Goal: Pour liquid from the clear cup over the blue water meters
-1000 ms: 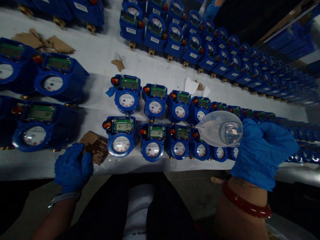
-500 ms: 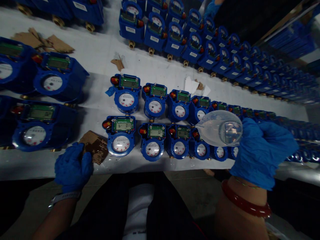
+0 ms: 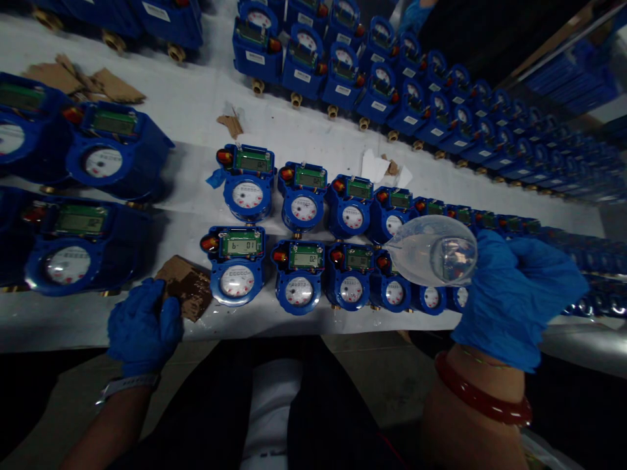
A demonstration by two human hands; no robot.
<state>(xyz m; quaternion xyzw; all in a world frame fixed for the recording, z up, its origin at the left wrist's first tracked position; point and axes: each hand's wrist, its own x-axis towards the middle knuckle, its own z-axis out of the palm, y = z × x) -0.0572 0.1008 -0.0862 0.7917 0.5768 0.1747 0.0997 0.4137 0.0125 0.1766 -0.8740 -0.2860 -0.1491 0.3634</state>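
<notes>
My right hand [image 3: 522, 294], in a blue glove, grips a translucent plastic pouring cup [image 3: 416, 251] with clear liquid in it. Its spout points left, above the front row of blue water meters [image 3: 350, 290]. Under the cup, parts of some meters are hidden. At the table's front edge, my gloved left hand [image 3: 144, 326] has its fingers closed at the left side of a wet brown piece of cardboard [image 3: 189, 287]. Just right of that cardboard stands a water meter [image 3: 238, 264] with its display lit.
A second row of meters [image 3: 301, 196] stands behind the front one. More meters [image 3: 100, 156] are on the left, and long rows [image 3: 382, 91] run along the far side. Torn cardboard [image 3: 115, 85] and white scraps [image 3: 375, 166] lie on the white table [image 3: 191, 108]. Another person's blue-gloved hand [image 3: 414, 16] shows at the top.
The cup and my right hand have shifted very slightly to the right. My left hand and the meters look the same.
</notes>
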